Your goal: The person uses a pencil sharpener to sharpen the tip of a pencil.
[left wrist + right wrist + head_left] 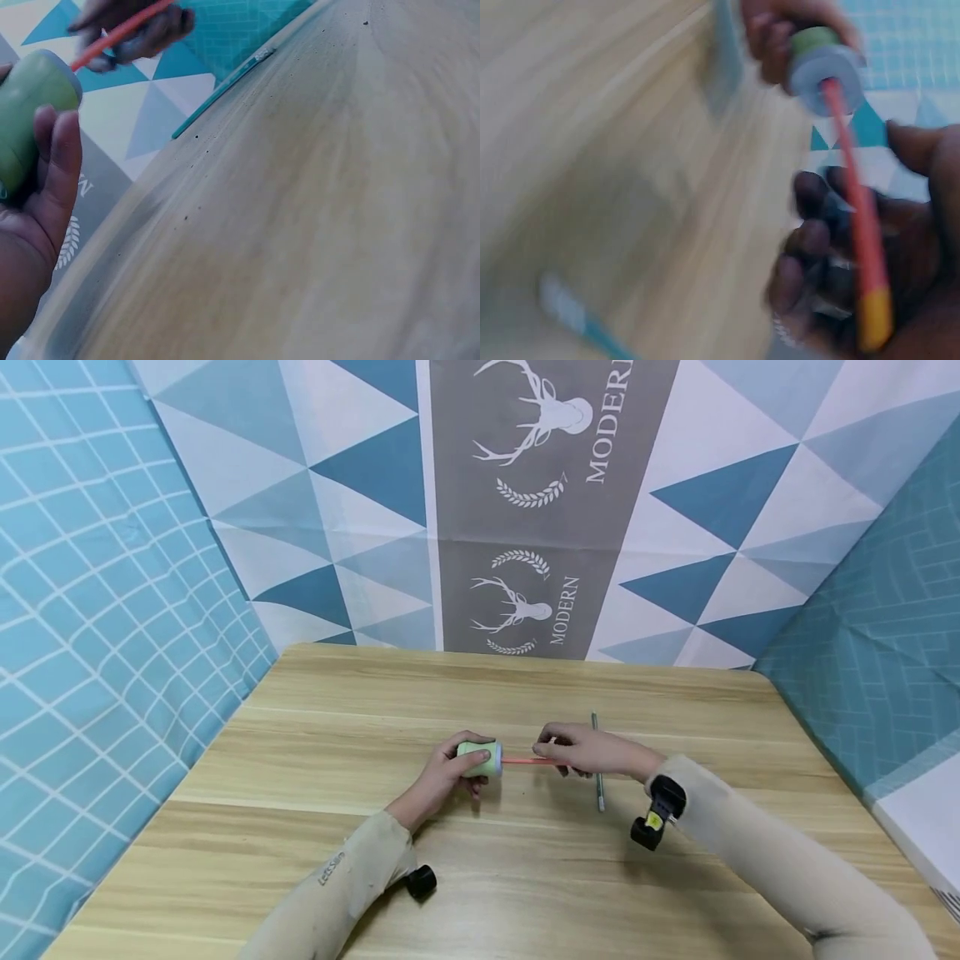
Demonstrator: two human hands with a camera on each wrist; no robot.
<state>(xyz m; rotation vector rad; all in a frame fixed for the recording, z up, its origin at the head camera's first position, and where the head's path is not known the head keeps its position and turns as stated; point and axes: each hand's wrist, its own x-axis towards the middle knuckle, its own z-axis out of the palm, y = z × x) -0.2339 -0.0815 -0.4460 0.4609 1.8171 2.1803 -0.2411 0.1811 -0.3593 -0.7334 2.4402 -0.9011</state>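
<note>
Your left hand grips a green pencil sharpener over the middle of the tabletop, well in from its left and right edges. A red pencil runs from the sharpener's hole across your right hand, whose fingers bend loosely with the thumb raised off; you can't tell whether they touch it. Under your right wrist lies a green pencil, eraser toward you, with room between it and the far edge.
</note>
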